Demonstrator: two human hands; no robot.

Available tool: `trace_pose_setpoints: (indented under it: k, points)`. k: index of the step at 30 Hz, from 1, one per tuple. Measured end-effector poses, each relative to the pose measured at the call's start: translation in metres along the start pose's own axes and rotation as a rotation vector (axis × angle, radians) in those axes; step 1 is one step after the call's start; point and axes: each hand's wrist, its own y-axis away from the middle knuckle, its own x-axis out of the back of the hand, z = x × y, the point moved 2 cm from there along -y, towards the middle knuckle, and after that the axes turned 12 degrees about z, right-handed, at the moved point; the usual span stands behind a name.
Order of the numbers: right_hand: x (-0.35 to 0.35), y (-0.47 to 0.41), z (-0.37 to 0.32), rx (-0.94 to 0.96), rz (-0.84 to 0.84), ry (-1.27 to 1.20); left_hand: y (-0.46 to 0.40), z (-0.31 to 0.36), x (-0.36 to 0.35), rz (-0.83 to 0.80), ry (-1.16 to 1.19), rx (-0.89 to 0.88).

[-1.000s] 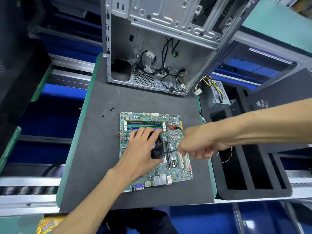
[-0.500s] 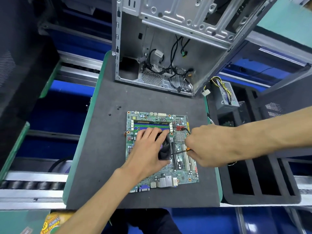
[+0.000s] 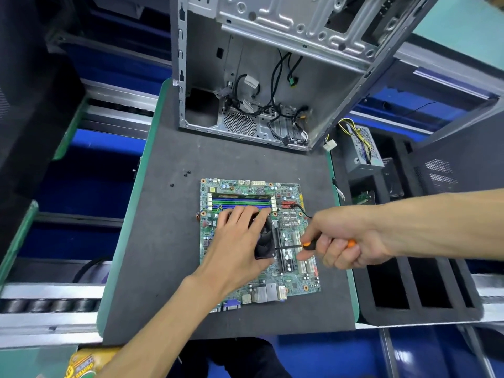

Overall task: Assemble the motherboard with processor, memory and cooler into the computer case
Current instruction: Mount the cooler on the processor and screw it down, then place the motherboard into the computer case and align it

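A green motherboard (image 3: pixel 297 279) lies flat on the dark grey mat (image 3: pixel 169 241). Memory sticks (image 3: pixel 240 201) sit in its far slots. My left hand (image 3: pixel 237 241) rests flat on top of the black cooler fan (image 3: pixel 266 241), covering most of it. My right hand (image 3: pixel 341 238) grips an orange and black screwdriver (image 3: pixel 308 244), its shaft lying nearly level with the tip at the cooler's right edge. The open metal computer case (image 3: pixel 272 77) stands at the far side of the mat, loose black cables inside it. The processor is hidden under the cooler.
Several small black screws (image 3: pixel 186 173) lie on the mat left of the board. A black foam tray (image 3: pixel 425 309) with slots sits to the right, a power supply (image 3: pixel 361 148) with yellow wires behind it. Conveyor rollers (image 3: pixel 46 305) run at the left.
My right hand has turned, so the screwdriver's orange handle now shows. My left hand stays on the cooler. The camera has shifted slightly.
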Motion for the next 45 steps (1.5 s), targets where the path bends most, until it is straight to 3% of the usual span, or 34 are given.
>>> trace_pose_setpoints:
  k: [7, 12, 16, 19, 23, 28, 34, 39, 42, 45]
  points:
    - [0.004, 0.004, 0.008, 0.095, -0.055, 0.060, -0.003, 0.002, 0.007, -0.040, -0.069, -0.017]
    - [0.019, 0.018, 0.023, 0.377, 0.030, 0.161, -0.004, 0.004, 0.013, -0.134, -0.094, -0.023]
    - [0.041, 0.029, 0.047, 0.691, 0.133, -0.016, -0.009, 0.012, 0.021, -0.198, -0.037, 0.010]
    - [0.054, 0.018, 0.080, 0.875, 0.298, -0.194, -0.020, 0.033, 0.028, -0.091, 0.060, 0.006]
    - [0.066, -0.024, 0.142, 1.002, 0.457, -0.498, -0.035, 0.081, 0.025, -0.024, 0.252, 0.022]
    - [0.083, -0.099, 0.214, 1.023, 0.716, -0.759, -0.041, 0.153, -0.022, -0.196, 0.497, 0.018]
    - [0.097, -0.171, 0.254, 1.047, 0.885, -0.592, -0.048, 0.193, -0.106, -0.327, 0.455, 0.016]
    - [0.103, -0.207, 0.253, 1.169, 1.037, -0.163, -0.053, 0.201, -0.151, -0.362, 0.336, -0.020]
    - [0.096, -0.218, 0.252, 1.138, 1.025, -0.004, -0.050, 0.201, -0.161, -0.360, 0.253, -0.085]
    - [0.092, -0.228, 0.256, 1.052, 0.881, 0.047, -0.045, 0.201, -0.166, -0.356, 0.198, -0.160]
